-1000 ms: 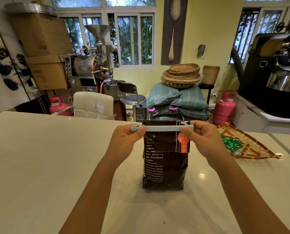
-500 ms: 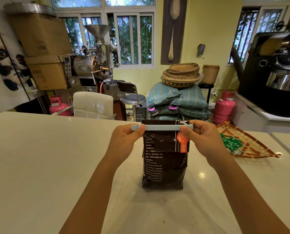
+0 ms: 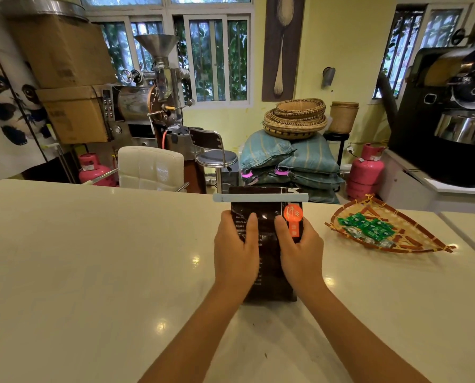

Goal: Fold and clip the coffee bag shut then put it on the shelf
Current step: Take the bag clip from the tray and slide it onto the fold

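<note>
A dark brown coffee bag (image 3: pixel 268 217) with white print and an orange label stands upright on the cream table (image 3: pixel 92 258). A pale blue clip (image 3: pixel 259 197) runs across its folded top, clamped on the bag. My left hand (image 3: pixel 235 251) grips the bag's left side, thumb across the front. My right hand (image 3: pixel 299 252) grips the right side, thumb on the front just under the orange label. The bag's lower part is partly hidden behind both hands.
A woven fan-shaped tray (image 3: pixel 413 244) with green packets lies to the right on the table. Beyond the far edge stand a white chair (image 3: pixel 150 167), a metal stool (image 3: pixel 217 157), stacked sacks (image 3: pixel 291 161), pink gas cylinders (image 3: pixel 366 170) and roasting machines (image 3: pixel 150 98). No shelf is in view.
Both hands let go of the clip's ends and dropped down onto the sides of the bag. The clip stays across the top.
</note>
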